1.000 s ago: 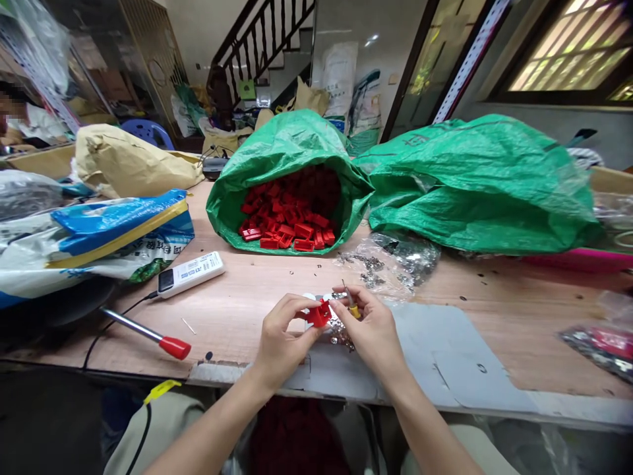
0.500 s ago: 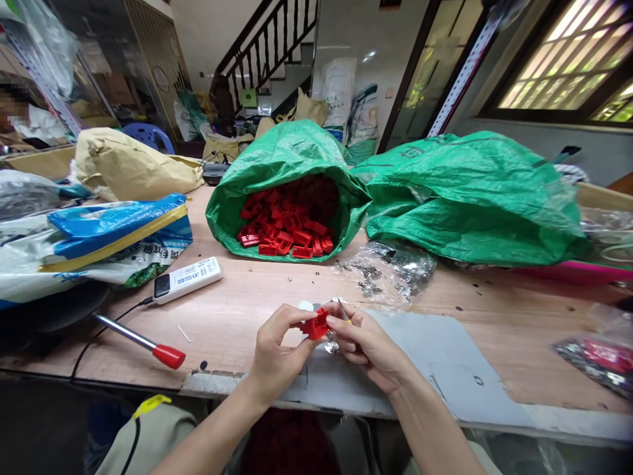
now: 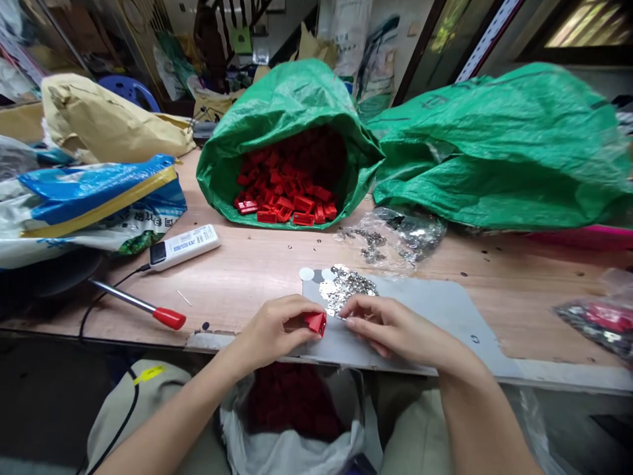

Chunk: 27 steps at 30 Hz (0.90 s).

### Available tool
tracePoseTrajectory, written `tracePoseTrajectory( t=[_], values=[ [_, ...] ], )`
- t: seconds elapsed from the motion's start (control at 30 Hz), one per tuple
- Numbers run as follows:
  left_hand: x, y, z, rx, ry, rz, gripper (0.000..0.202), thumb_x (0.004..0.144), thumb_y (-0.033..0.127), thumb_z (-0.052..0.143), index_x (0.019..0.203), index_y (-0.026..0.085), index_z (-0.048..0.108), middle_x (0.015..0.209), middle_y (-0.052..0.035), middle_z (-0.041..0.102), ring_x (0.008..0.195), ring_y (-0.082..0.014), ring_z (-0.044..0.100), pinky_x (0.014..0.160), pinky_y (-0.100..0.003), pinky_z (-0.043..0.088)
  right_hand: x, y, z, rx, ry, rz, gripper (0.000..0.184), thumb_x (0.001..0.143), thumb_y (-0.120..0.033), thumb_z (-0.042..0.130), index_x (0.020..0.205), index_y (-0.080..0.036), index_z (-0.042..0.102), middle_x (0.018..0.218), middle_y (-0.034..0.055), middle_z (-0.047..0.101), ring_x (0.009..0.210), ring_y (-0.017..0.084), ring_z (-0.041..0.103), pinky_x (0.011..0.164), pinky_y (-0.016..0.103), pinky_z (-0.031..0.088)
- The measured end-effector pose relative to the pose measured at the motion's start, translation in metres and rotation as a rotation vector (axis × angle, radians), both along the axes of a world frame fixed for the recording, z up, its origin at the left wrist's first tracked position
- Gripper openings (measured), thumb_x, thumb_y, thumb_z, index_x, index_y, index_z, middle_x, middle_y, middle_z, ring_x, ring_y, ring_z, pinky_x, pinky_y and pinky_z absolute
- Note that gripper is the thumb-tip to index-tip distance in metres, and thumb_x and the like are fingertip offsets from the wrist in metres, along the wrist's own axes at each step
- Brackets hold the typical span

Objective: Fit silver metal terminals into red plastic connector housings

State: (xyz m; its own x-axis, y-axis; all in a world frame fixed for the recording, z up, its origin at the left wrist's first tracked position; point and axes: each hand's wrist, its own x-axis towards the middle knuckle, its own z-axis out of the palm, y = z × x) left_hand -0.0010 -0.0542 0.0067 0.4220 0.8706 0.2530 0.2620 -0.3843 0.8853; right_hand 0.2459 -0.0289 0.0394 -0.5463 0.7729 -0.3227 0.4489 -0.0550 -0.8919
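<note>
My left hand [image 3: 277,326] is closed around a small red plastic housing [image 3: 316,322], whose open end faces right. Just beside it, my right hand [image 3: 390,326] is pinched, and the thin metal tip of a slender tool [image 3: 340,318] shows at its fingertips; the rest of it is hidden. The tip is close to the red housing, but whether they touch I cannot tell. Right behind the fingers lies a heap of small shiny metal pieces [image 3: 349,285] on a grey mat [image 3: 430,307].
A green sack [image 3: 291,99] lies open with many red housings [image 3: 284,191] inside. Another green sack [image 3: 504,158] is to its right. Nearby are a clear bag of metal parts [image 3: 400,237], a white device [image 3: 185,247], a red-handled lever [image 3: 168,318] and a bag below the table edge [image 3: 291,448].
My view has tilted down. The hands have moved apart, the right one away from the red housing and down by the metal pieces. That heap, mostly covered before, now shows.
</note>
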Motion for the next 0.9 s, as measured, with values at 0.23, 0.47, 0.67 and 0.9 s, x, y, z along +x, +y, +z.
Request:
tracePoseTrajectory(
  t=[0.23,0.47,0.67,0.9],
  values=[
    [0.000,0.001,-0.007,0.086,0.096,0.021,0.027,0.082,0.018,0.073,0.109,0.022,0.073,0.094,-0.0050,0.074,0.085,-0.0180,0.068,0.079,-0.028,0.052,-0.010,-0.009,-0.006,0.213,-0.123,0.029,0.020,0.090,-0.032,0.057,0.090,-0.022,0.074,0.062,-0.0015,0.064,0.050,0.013,0.052,0.048,0.022,0.037],
    [0.001,0.001,-0.008,0.130,0.106,0.042,0.027,0.082,0.021,0.075,0.108,0.022,0.074,0.090,-0.0043,0.075,0.080,-0.0166,0.069,0.073,-0.025,0.052,-0.015,-0.015,-0.008,0.387,-0.196,0.002,0.020,0.086,-0.020,0.057,0.089,-0.023,0.077,0.082,0.0013,0.074,0.075,0.018,0.066,0.064,0.024,0.042],
    [0.000,0.002,-0.008,0.193,0.114,0.021,0.027,0.084,0.019,0.072,0.110,0.020,0.073,0.088,-0.0050,0.075,0.077,-0.0153,0.068,0.071,-0.025,0.053,-0.017,-0.015,-0.009,0.426,-0.183,0.035,0.020,0.086,-0.012,0.057,0.084,-0.021,0.074,0.077,-0.0006,0.073,0.071,0.016,0.065,0.066,0.024,0.041],
    [0.000,0.003,-0.009,0.233,0.106,-0.016,0.029,0.083,0.009,0.070,0.111,0.016,0.073,0.090,-0.0063,0.074,0.077,-0.0137,0.068,0.071,-0.022,0.051,-0.022,-0.015,-0.009,0.478,-0.207,0.064,0.017,0.085,-0.007,0.059,0.079,-0.017,0.071,0.072,0.0006,0.070,0.066,0.015,0.061,0.063,0.024,0.038]
  ],
)
